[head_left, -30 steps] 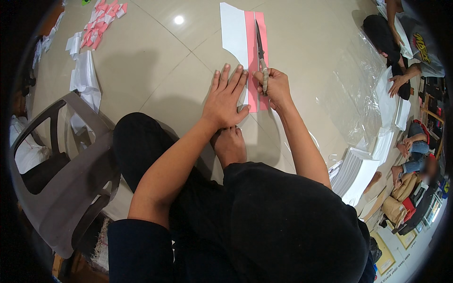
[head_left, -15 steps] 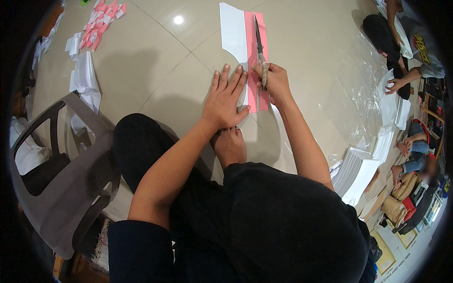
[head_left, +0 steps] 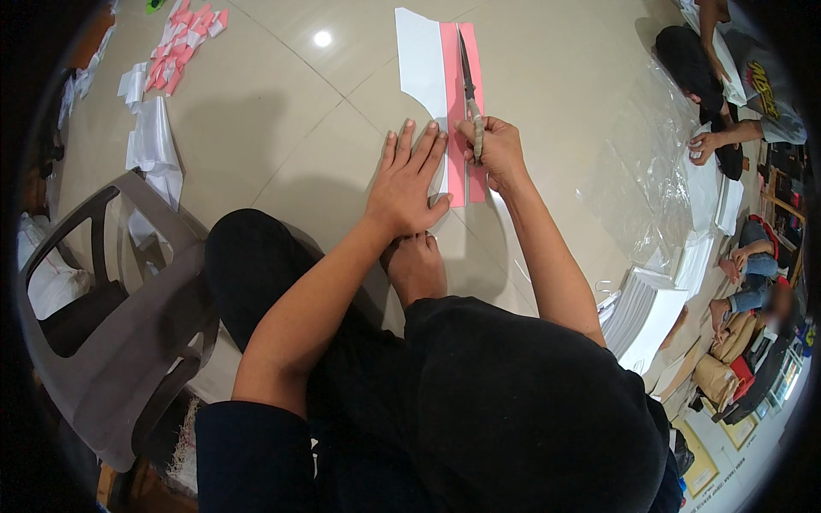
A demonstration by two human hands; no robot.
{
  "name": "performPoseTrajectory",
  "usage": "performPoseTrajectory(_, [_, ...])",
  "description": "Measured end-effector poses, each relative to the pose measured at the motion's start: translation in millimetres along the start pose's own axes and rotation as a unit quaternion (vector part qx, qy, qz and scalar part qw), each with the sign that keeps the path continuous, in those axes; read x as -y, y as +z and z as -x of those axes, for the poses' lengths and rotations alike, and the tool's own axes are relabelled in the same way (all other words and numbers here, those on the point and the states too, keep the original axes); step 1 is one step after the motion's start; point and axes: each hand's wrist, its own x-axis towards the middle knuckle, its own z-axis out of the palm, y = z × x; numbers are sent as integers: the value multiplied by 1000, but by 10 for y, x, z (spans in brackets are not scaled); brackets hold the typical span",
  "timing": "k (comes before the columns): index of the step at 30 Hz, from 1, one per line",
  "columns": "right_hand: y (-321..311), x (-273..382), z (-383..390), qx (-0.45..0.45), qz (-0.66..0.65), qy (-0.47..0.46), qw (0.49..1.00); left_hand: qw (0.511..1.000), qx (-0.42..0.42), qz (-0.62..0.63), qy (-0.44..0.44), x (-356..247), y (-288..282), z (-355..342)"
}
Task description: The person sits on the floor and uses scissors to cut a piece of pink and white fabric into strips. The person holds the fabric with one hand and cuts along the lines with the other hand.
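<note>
A pair of scissors with wrapped handles is gripped in my right hand. Its blades point away from me along a pink strip, where a lengthwise cut runs below the handles. Beside the pink strip on its left lies a white sheet with a curved lower edge. My left hand lies flat with fingers spread, its fingertips at the left edge of the sheet. My bare foot is just below that hand. The lower right part of the pink strip is partly covered by my right hand.
A grey plastic chair stands at left. Pink and white pieces lie at the far left, near folded white material. Clear plastic film and a white stack are at right. Another person's hand works at the far right.
My hands and the scissors hold almost the same place; the sheet and strip shift very slightly in view. The other person's hand at right has moved up and left a little.
</note>
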Motion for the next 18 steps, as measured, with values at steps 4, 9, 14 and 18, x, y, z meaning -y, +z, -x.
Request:
performPoseTrajectory(4, [-4, 50, -21, -4, 22, -5, 1000, 1000, -4, 0, -2, -3, 11, 2])
performPoseTrajectory(9, [-22, 114, -80, 4, 18, -2, 1000, 1000, 4, 0, -1, 1, 3, 2])
performPoseTrajectory(14, [-28, 123, -102, 2, 17, -3, 1000, 1000, 1, 5, 2, 1, -2, 5])
performPoseTrajectory(18, [-37, 95, -129, -3, 24, -6, 1000, 1000, 2, 4, 2, -5, -4, -3])
